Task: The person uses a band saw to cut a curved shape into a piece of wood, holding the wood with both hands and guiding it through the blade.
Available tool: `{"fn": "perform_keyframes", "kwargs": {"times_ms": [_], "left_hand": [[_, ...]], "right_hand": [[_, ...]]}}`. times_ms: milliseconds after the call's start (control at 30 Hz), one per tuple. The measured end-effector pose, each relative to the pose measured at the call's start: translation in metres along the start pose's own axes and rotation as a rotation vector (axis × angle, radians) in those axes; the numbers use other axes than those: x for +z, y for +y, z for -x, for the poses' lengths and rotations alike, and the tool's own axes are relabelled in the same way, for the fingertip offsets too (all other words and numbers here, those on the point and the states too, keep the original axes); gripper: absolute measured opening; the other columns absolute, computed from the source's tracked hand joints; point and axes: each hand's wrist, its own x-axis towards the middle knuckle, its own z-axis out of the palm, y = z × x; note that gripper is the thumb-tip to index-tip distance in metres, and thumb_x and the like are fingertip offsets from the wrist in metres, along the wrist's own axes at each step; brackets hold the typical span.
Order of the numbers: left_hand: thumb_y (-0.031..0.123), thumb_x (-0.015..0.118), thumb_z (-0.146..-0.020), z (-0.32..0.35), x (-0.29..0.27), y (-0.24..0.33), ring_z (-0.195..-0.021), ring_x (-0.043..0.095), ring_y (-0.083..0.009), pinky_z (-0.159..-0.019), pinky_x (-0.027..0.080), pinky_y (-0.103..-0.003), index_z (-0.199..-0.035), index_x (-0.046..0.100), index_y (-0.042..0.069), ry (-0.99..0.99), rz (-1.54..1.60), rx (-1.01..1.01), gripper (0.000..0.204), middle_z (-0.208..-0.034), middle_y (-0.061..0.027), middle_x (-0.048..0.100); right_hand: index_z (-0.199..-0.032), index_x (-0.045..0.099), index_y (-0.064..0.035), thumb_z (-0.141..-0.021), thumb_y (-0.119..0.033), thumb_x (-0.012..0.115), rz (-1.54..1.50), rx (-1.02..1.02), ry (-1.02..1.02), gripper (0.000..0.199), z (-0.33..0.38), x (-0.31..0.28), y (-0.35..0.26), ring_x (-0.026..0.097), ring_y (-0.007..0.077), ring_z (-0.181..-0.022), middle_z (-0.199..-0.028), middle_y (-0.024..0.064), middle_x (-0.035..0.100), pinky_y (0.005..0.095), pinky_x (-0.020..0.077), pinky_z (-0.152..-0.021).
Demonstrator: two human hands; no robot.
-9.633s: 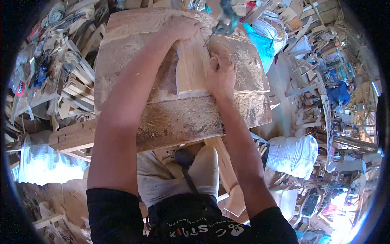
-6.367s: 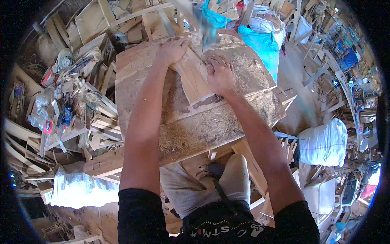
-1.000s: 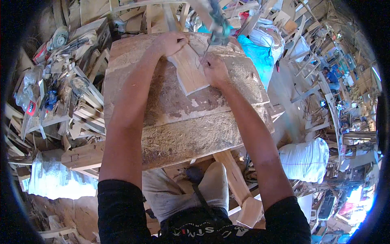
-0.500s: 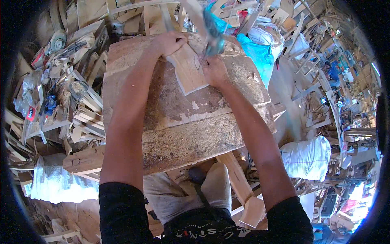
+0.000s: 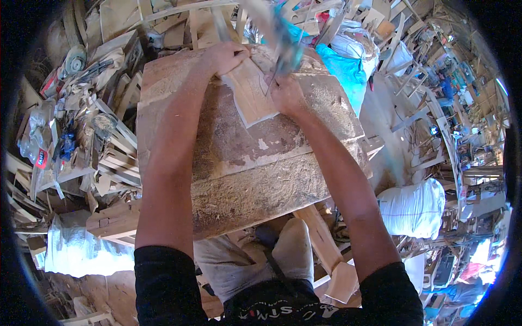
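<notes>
A pale, curved-edged piece of wood (image 5: 251,100) lies flat on a thick, worn wooden work block (image 5: 239,204). My left hand (image 5: 227,58) grips its far left end, fingers curled over it. At the wood's right side, my right hand (image 5: 287,93) is closed with its fingers bent. Just beyond it rises a teal-and-beige tool (image 5: 287,51), smeared by motion, so I cannot make out its kind. A thin dark line like a blade shows between this hand and the wood's right edge. The tool's lower part is hidden by my fingers.
Wood offcuts (image 5: 117,163) and a plastic bottle (image 5: 41,149) crowd the left. A blue sack (image 5: 348,73) stands beyond the block's right corner, and a stuffed white sack (image 5: 416,209) sits at the right. Sawdust covers the block's top.
The blurred tool has shifted slightly by my right hand. Both hands and the piece of wood stay nearly in place; the view has tilted a little.
</notes>
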Motion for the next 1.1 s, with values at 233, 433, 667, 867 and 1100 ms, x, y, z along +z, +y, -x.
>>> {"fn": "perform_keyframes", "kwargs": {"times_ms": [233,433,667,867,1100], "left_hand": [[0.042,0.051,-0.1,-0.005,0.005,-0.009,-0.115,0.065,-0.0387,-0.098,0.053,-0.048,-0.12,0.072,0.019,0.042,0.041,0.025,0.037,-0.124,-0.0141,0.071],[0.04,0.052,-0.099,-0.01,0.002,-0.015,-0.112,0.066,-0.041,-0.096,0.053,-0.048,-0.117,0.073,0.018,0.027,0.04,0.07,0.036,-0.118,-0.0155,0.072],[0.044,0.05,-0.104,-0.012,0.005,-0.015,-0.118,0.066,-0.037,-0.104,0.051,-0.044,-0.126,0.073,0.016,-0.017,0.033,0.015,0.042,-0.125,-0.0154,0.072],[0.044,0.049,-0.104,-0.018,0.007,-0.017,-0.12,0.064,-0.0372,-0.104,0.05,-0.045,-0.124,0.073,0.015,-0.012,-0.006,0.049,0.042,-0.127,-0.0155,0.07],[0.044,0.047,-0.103,-0.022,0.009,-0.03,-0.116,0.065,-0.0407,-0.1,0.051,-0.049,-0.122,0.073,0.016,0.035,-0.023,0.066,0.043,-0.122,-0.0182,0.071]], "right_hand": [[-0.1,0.073,-0.0016,-0.098,-0.031,0.055,-0.031,0.047,-0.023,0.035,-0.003,0.007,0.005,0.066,0.0485,-0.102,-0.1,0.0283,0.071,0.0555,0.0495,-0.096],[-0.111,0.07,-0.0011,-0.101,-0.036,0.055,-0.099,0.035,-0.027,0.039,-0.008,0.002,-0.001,0.064,0.0477,-0.107,-0.108,0.0288,0.069,0.0548,0.0494,-0.094],[-0.106,0.072,-0.0015,-0.095,-0.032,0.054,-0.026,0.095,-0.05,0.037,-0.008,0.005,-0.003,0.062,0.044,-0.113,-0.116,0.025,0.068,0.0537,0.0474,-0.101],[-0.106,0.074,-0.0017,-0.096,-0.039,0.05,0.042,0.15,-0.096,0.046,-0.015,0.019,0.013,0.069,0.0438,-0.104,-0.108,0.0268,0.072,0.0548,0.05,-0.1],[-0.109,0.073,-0.0016,-0.097,-0.036,0.051,-0.064,0.08,-0.005,0.043,-0.018,0.018,0.006,0.068,0.0451,-0.104,-0.106,0.0265,0.072,0.0542,0.0504,-0.099]]}}
